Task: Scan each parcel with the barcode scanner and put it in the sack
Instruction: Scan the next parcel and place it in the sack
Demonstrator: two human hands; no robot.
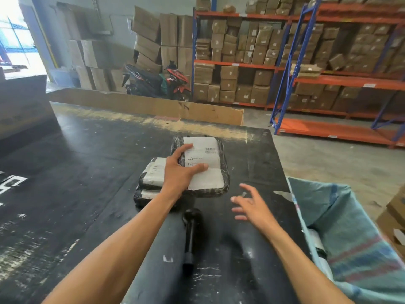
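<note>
A black-wrapped parcel [210, 150] with a white barcode label lies on the black table [87, 163], partly over a small stack of other wrapped parcels [151, 178]. My left hand [182, 170] grips the top parcel at its left edge, thumb across the label. My right hand [249, 207] hovers open above the table, fingers spread, holding nothing. The black barcode scanner [190, 231] lies on the table between my forearms, handle toward me. The blue-green woven sack [350, 227] hangs open off the table's right edge.
A brown cardboard sheet [153, 106] stands along the table's far edge. Orange and blue racks [328, 80] full of cartons fill the back right. Two motorbikes [153, 82] are parked by stacked boxes. A cardboard box [394, 216] sits right of the sack.
</note>
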